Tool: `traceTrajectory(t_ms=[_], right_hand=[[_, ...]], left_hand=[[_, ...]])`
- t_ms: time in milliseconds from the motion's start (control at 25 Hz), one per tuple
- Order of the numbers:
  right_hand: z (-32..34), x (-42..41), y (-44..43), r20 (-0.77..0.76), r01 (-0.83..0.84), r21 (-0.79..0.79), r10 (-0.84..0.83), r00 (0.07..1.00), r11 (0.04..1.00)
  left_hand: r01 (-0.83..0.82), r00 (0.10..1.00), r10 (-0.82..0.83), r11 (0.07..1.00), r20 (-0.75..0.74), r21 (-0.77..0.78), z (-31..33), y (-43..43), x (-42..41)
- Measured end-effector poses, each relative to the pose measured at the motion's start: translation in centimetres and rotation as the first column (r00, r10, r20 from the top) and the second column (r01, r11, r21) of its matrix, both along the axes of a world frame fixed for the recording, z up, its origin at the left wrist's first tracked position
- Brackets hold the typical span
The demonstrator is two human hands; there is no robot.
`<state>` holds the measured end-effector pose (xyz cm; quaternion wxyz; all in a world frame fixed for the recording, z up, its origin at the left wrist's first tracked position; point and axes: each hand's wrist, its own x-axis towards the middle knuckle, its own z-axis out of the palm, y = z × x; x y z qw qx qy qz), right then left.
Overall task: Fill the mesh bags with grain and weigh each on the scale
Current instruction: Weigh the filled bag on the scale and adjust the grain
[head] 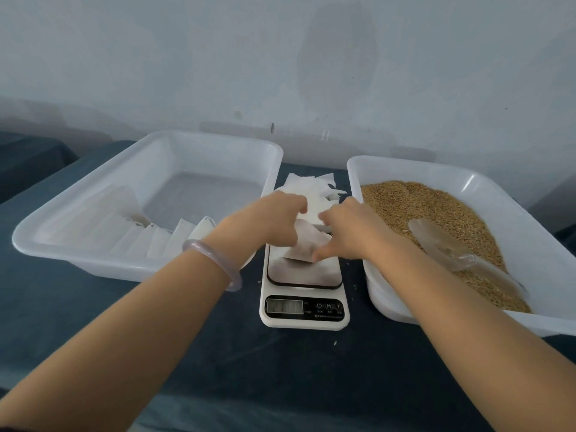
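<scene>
The wall [187, 57] behind the table is pale grey-white and matt, and the light on it is soft and even. A large darker patch [336, 60], roughly oval, stands on it a little right of the middle, and a few small dark marks [272, 127] lie lower down. Near its foot the wall turns into a duller grey band [93, 120]. The table [280, 369] is covered with a dark blue-green cloth, slightly wrinkled. At the far left, a second surface [28, 160] with the same dark cloth stands near it.
</scene>
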<state>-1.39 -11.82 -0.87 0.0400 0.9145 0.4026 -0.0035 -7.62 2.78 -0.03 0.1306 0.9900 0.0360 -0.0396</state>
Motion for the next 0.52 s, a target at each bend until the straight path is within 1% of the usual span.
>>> traceTrajectory(t_ms=[80, 200, 520], right_hand=[[1.4, 0.1, -0.9, -0.017, 0.019, 0.071, -0.018, 1.0, 0.997], [2.1, 0.0, -1.9, -0.069, 0.057, 0.14, -0.048, 0.996, 0.989], [0.9, 0.3, -2.8, -0.17, 0.132, 0.253, -0.09, 0.981, 0.958]], left_hand=[[-0.013, 0.999, 0.019, 0.993, 0.048, -0.117, 1.3, 1.0, -0.8], [-0.034, 0.995, 0.055, 0.973, 0.089, -0.228, 2.0, 1.8, -1.6], [-0.09, 0.988, 0.119, 0.961, 0.096, -0.261, 0.8, 1.4, -1.2]])
